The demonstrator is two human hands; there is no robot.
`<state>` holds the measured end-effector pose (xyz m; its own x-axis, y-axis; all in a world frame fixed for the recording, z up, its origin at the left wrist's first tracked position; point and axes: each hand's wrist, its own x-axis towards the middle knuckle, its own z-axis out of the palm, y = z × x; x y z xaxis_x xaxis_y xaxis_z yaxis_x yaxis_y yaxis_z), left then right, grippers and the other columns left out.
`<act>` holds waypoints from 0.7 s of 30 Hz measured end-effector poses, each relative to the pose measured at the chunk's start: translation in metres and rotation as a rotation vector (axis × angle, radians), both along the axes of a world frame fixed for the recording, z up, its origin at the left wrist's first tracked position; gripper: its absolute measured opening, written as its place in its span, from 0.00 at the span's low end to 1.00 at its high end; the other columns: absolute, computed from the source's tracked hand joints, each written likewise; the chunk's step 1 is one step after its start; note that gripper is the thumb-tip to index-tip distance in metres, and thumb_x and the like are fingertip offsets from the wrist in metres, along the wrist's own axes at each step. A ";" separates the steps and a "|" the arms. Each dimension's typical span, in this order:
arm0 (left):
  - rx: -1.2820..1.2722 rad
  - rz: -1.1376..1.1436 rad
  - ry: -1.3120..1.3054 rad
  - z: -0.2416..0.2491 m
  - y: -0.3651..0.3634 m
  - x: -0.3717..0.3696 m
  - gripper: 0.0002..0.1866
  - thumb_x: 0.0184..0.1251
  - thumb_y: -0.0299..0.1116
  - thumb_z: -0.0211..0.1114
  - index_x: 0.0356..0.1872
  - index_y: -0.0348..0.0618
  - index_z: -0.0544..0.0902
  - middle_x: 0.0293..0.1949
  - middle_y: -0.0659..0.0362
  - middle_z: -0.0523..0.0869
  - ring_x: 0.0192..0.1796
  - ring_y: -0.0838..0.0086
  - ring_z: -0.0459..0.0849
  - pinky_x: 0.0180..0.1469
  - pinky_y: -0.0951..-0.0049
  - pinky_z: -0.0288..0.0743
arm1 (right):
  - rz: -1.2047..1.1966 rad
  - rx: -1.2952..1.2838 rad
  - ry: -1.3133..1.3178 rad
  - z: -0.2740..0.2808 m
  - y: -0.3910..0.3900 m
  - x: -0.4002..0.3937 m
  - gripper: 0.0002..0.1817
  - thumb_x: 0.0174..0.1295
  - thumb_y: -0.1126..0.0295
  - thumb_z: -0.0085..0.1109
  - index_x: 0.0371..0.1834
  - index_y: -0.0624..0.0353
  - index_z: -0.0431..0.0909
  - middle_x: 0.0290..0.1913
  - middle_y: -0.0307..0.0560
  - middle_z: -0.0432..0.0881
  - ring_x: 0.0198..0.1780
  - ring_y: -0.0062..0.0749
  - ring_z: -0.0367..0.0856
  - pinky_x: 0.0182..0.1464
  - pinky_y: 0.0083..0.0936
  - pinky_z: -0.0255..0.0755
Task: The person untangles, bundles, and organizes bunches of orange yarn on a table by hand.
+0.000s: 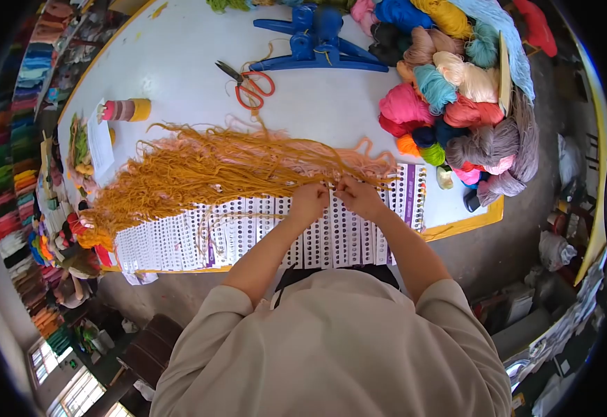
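Long rows of white cards point(248, 240) punched with dark holes lie along the near table edge. A thick bundle of mustard yarn point(227, 163) spreads across their far side, with pale pink yarn point(369, 158) beneath and beyond it. My left hand point(310, 203) is closed in a pinch at the yarn's near edge, over the cards. Close to its right, my right hand point(360, 199) also pinches at the mustard strands, fingertips pointing toward the left hand. The exact strands between the fingers are too small to make out.
Red-handled scissors point(253, 90) lie beyond the yarn, near a blue metal stand point(317, 45). Many coloured yarn skeins point(456, 104) are heaped at the right. Wound yarn cones point(126, 110) and a paper sheet point(100, 142) are at the left. Shelves of yarn point(22, 160) stand farther left.
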<state>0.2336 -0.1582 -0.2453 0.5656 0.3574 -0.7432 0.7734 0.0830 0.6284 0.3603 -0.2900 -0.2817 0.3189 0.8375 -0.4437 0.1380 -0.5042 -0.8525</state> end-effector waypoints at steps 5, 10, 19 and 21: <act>0.010 0.235 -0.039 0.007 0.023 -0.022 0.07 0.63 0.29 0.60 0.31 0.35 0.81 0.20 0.59 0.82 0.17 0.79 0.76 0.21 0.75 0.69 | -0.069 -0.153 0.251 0.005 0.002 0.005 0.09 0.62 0.63 0.62 0.37 0.56 0.75 0.24 0.40 0.80 0.24 0.25 0.79 0.30 0.25 0.72; -0.158 0.425 -0.133 -0.007 0.019 -0.026 0.10 0.67 0.32 0.62 0.30 0.36 0.81 0.23 0.62 0.83 0.18 0.83 0.74 0.20 0.79 0.66 | -0.100 -0.100 0.284 -0.005 0.000 0.003 0.09 0.62 0.64 0.62 0.37 0.56 0.75 0.22 0.38 0.78 0.21 0.20 0.76 0.27 0.22 0.70; -0.737 0.415 -0.114 0.030 0.000 -0.001 0.12 0.67 0.32 0.58 0.48 0.39 0.83 0.31 0.58 0.87 0.19 0.86 0.71 0.19 0.86 0.61 | -0.117 -0.022 0.475 -0.007 -0.002 0.007 0.10 0.59 0.68 0.65 0.38 0.57 0.75 0.22 0.36 0.77 0.24 0.16 0.74 0.28 0.19 0.68; -0.562 0.282 -0.087 0.018 -0.013 0.003 0.12 0.66 0.31 0.59 0.46 0.40 0.83 0.31 0.58 0.86 0.21 0.84 0.73 0.20 0.84 0.63 | -0.138 0.024 0.567 -0.006 -0.003 0.010 0.10 0.58 0.69 0.66 0.39 0.57 0.75 0.22 0.35 0.77 0.25 0.15 0.74 0.28 0.18 0.68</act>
